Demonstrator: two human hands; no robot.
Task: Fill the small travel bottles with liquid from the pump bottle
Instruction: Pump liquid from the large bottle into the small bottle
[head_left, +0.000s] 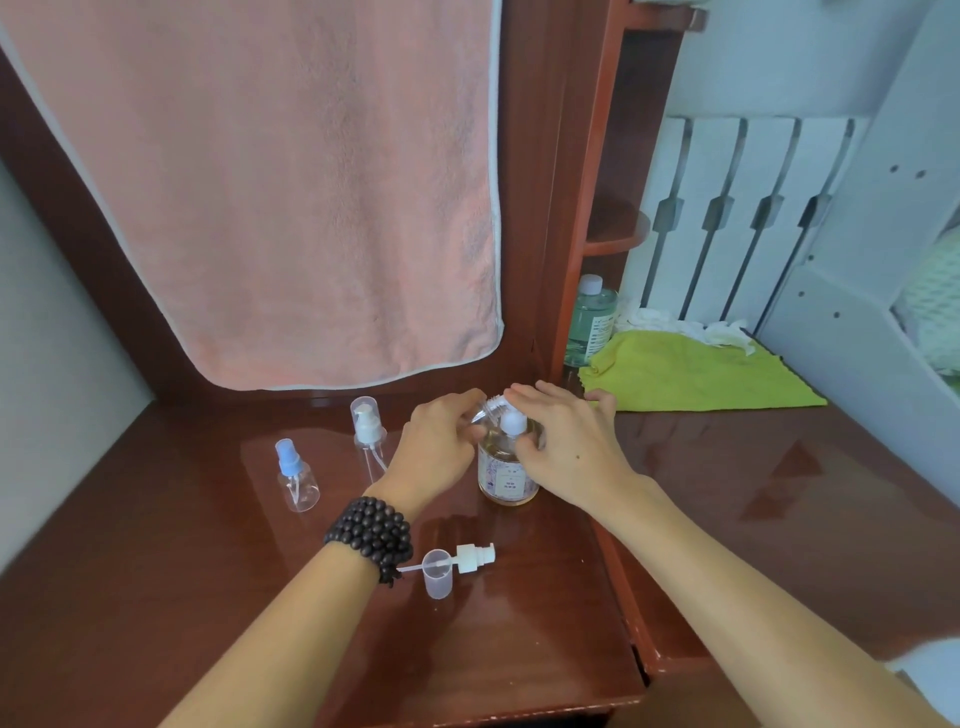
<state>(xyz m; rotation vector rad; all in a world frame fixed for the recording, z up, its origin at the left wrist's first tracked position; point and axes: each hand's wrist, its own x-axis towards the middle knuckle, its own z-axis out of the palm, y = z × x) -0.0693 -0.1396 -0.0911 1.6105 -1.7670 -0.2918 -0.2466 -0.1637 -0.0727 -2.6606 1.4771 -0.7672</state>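
Glossy red-brown wooden desk (182, 597), pink towel (270, 182) hanging at 12 o'clock. Left hand (441, 447) pinches a small clear travel bottle (485, 410), tilted at the pump bottle (508, 467) spout at centre; right hand (566, 447) presses the pump head, fingers spread. Risk: mouth misaligned, liquid spills onto desk; detached pump cap (467, 558) at 6 o'clock may roll.

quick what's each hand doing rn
Left hand: grip on a small clear bottle, tilted at the pump bottle.
Right hand: pressing the pump head, fingers fairly straight.

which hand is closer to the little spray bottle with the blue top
Left. The left hand holds a small clear bottle at the pump bottle, just right of the blue-topped spray bottle. The right hand is farther right, on the pump.
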